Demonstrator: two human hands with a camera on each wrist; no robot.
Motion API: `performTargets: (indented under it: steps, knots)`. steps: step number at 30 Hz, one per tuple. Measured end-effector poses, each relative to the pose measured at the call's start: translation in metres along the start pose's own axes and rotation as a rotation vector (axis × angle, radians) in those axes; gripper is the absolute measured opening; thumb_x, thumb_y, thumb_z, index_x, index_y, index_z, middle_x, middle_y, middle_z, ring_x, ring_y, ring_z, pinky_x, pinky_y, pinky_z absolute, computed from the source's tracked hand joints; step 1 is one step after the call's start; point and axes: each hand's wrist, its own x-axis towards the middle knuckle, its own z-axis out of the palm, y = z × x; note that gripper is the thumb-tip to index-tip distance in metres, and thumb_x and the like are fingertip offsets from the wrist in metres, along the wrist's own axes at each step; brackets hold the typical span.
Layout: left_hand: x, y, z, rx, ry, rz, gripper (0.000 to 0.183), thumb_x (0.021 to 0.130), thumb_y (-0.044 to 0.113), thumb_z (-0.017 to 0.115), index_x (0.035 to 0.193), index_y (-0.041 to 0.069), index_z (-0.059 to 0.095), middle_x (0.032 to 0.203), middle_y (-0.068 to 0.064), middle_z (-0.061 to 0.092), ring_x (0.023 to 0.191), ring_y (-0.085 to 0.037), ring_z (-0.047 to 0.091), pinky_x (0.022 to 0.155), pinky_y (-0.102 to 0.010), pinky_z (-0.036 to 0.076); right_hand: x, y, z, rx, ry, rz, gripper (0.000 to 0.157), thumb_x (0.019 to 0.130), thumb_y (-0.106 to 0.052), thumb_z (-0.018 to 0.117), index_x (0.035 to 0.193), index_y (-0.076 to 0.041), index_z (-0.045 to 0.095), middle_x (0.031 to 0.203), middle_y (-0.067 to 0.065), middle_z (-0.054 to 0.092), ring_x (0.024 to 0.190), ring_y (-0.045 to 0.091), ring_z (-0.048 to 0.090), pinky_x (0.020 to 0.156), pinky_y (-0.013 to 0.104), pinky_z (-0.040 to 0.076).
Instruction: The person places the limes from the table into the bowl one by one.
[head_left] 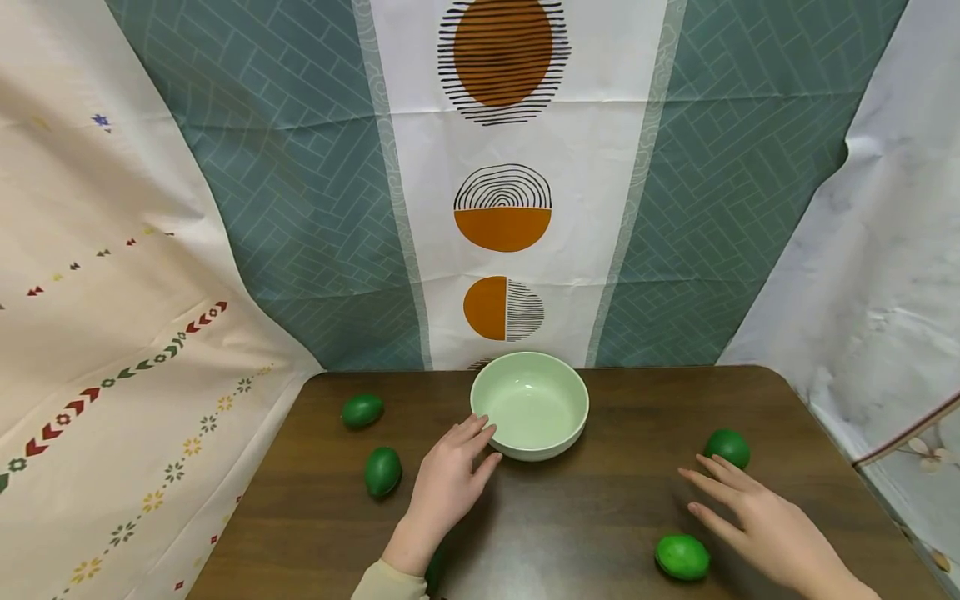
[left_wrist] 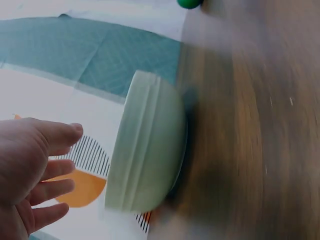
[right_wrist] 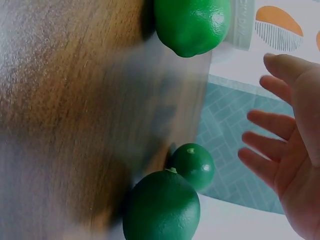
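Observation:
A pale green bowl (head_left: pixel 529 408) stands at the back middle of the wooden table. My left hand (head_left: pixel 450 475) is at the bowl's near left rim, its fingers extended and holding nothing. The left wrist view shows those fingers apart from the bowl's side (left_wrist: pixel 147 145). Over on the right, my right hand (head_left: pixel 765 525) hovers with fingers spread and nothing in its grasp. A dark green lime (head_left: pixel 727 450) lies just beyond its fingertips, while a bright green lime (head_left: pixel 682 557) rests left of the palm. Another dark green lime (right_wrist: pixel 162 207) shows in the right wrist view.
Two dark green limes, one (head_left: pixel 362 411) farther back and one (head_left: pixel 383 472) nearer, lie on the table's left. Part of another green thing (head_left: pixel 435 571) peeks out beside my left wrist. Patterned cloth (head_left: pixel 300 208) hangs behind the wooden table (head_left: pixel 585 525).

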Motion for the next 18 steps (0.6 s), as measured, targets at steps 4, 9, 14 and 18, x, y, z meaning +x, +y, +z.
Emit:
performTargets:
  steps: [4, 9, 14, 18]
  knots:
    - [0.005, 0.008, 0.009, 0.021, -0.016, 0.009, 0.039, 0.092, 0.019, 0.088, 0.127, 0.004, 0.079, 0.135, -0.013, 0.073, 0.132, -0.032, 0.066, 0.111, -0.050, 0.052, -0.002, -0.001, 0.000, -0.022, 0.019, -0.092, 0.054, 0.088, -0.030, 0.090, 0.140, -0.029, 0.073, 0.147, 0.007, 0.065, 0.119, 0.031, 0.072, 0.073, 0.040, 0.064]
    - [0.009, 0.012, 0.022, 0.051, -0.059, 0.003, 0.038, 0.093, 0.022, 0.087, 0.127, 0.007, 0.079, 0.135, -0.011, 0.073, 0.133, -0.032, 0.065, 0.112, -0.050, 0.052, -0.004, -0.002, 0.001, -0.025, 0.007, -0.119, 0.054, 0.088, -0.032, 0.091, 0.139, -0.031, 0.074, 0.145, 0.004, 0.066, 0.124, 0.029, 0.069, 0.078, 0.039, 0.064]
    - [0.011, 0.012, 0.030, 0.099, -0.077, 0.034, 0.033, 0.093, 0.024, 0.087, 0.122, 0.009, 0.081, 0.132, -0.010, 0.074, 0.131, -0.032, 0.066, 0.110, -0.050, 0.053, -0.006, -0.001, 0.003, -0.029, -0.004, -0.141, 0.048, 0.088, -0.034, 0.090, 0.134, -0.029, 0.077, 0.142, 0.000, 0.068, 0.124, 0.025, 0.069, 0.079, 0.035, 0.064]
    - [0.011, 0.012, 0.034, 0.130, -0.081, 0.056, 0.027, 0.091, 0.020, 0.088, 0.115, 0.010, 0.083, 0.124, -0.007, 0.077, 0.127, -0.032, 0.069, 0.108, -0.050, 0.055, -0.007, 0.000, 0.005, -0.021, -0.002, -0.173, 0.044, 0.088, -0.033, 0.090, 0.130, -0.026, 0.079, 0.140, 0.003, 0.070, 0.119, 0.025, 0.072, 0.077, 0.031, 0.063]
